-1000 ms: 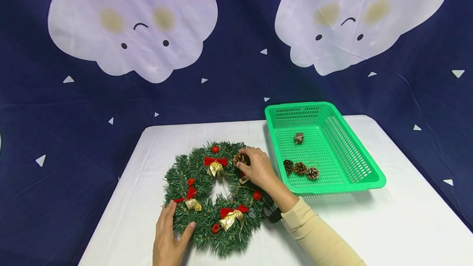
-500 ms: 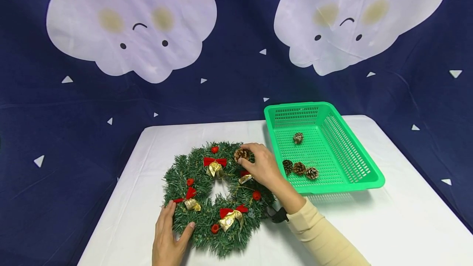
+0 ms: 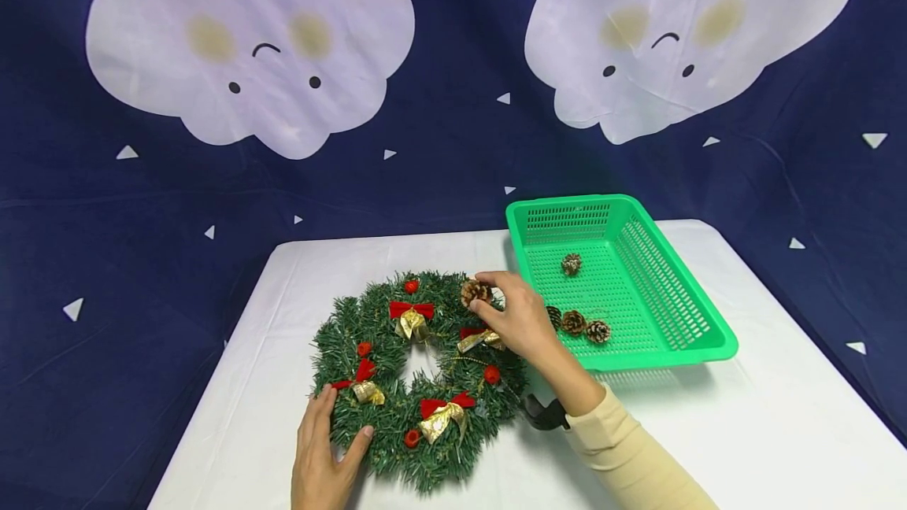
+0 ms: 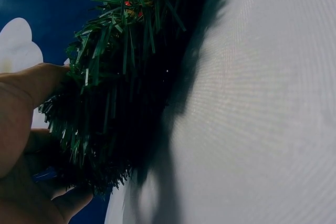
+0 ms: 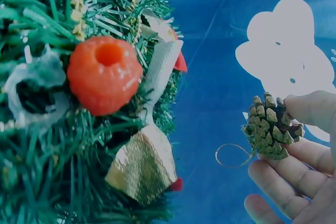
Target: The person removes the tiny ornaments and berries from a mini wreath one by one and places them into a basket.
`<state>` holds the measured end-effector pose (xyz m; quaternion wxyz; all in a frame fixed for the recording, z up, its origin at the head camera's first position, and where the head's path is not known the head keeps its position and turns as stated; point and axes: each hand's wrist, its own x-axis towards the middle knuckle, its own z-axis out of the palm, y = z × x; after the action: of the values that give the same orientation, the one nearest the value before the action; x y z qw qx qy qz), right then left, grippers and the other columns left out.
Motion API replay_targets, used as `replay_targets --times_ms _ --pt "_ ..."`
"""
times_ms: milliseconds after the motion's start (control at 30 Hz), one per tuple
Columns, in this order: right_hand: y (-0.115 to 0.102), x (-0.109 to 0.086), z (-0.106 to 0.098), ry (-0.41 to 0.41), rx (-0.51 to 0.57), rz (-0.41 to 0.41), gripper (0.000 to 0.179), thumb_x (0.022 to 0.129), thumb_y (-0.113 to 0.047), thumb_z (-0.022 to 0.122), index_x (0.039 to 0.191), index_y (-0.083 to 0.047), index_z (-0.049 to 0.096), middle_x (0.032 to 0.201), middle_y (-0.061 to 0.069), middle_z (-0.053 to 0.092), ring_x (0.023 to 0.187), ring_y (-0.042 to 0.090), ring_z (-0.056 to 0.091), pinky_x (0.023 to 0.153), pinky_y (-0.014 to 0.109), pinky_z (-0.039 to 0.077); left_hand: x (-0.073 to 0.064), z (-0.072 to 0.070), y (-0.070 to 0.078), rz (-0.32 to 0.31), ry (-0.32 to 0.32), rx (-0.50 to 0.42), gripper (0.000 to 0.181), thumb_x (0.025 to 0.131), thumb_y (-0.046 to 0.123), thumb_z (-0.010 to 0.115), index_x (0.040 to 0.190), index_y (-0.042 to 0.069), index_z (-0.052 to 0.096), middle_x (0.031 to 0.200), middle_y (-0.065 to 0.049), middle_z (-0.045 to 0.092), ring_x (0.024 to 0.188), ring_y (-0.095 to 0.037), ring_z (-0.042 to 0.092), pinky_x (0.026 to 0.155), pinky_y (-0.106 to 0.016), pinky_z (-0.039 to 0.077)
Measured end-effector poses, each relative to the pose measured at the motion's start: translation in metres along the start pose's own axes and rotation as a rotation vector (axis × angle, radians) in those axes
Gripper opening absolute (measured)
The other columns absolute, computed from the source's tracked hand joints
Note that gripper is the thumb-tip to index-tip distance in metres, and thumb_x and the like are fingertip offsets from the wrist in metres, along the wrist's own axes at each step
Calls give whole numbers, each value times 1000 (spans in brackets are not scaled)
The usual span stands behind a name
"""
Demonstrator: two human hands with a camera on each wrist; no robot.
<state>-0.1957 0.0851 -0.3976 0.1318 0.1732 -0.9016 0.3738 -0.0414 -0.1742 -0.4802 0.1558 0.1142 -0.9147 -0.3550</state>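
Note:
A green Christmas wreath (image 3: 386, 408) with red and gold bows and red berries lies on the white table. At its near-left edge my left hand (image 3: 322, 451) holds it, thumb on one side and fingers on the other; the left wrist view shows thumb and fingers (image 4: 73, 200) around the needles. Between thumb and fingertips, my right hand (image 3: 523, 317) pinches a brown pine cone (image 3: 475, 293) over the wreath's upper-right part. In the right wrist view the pine cone (image 5: 268, 129) carries a thin gold loop (image 5: 231, 156) and hangs clear of the needles.
To the right of the wreath stands a green plastic basket (image 3: 680, 290). Several pine cones lie inside it, one (image 3: 571, 264) apart from the others. A dark blue curtain (image 3: 453, 101) with white clouds hangs behind the table (image 3: 298, 282).
My right hand has lifted the pine cone off the wreath's upper right and shifted slightly up and right with it. A gold bow beneath shows more. The left hand stays put.

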Motion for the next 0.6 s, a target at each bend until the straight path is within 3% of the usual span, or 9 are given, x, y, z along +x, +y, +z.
replay_targets --times_ms 600 --pt "19 -14 -27 26 56 126 43 86 -29 68 127 -15 59 128 11 59 120 31 55 97 53 47 0 -1 0 -13 -15 4 76 81 30 74 143 3 38 149 -15 36 138 -42 28 105 -61 31"
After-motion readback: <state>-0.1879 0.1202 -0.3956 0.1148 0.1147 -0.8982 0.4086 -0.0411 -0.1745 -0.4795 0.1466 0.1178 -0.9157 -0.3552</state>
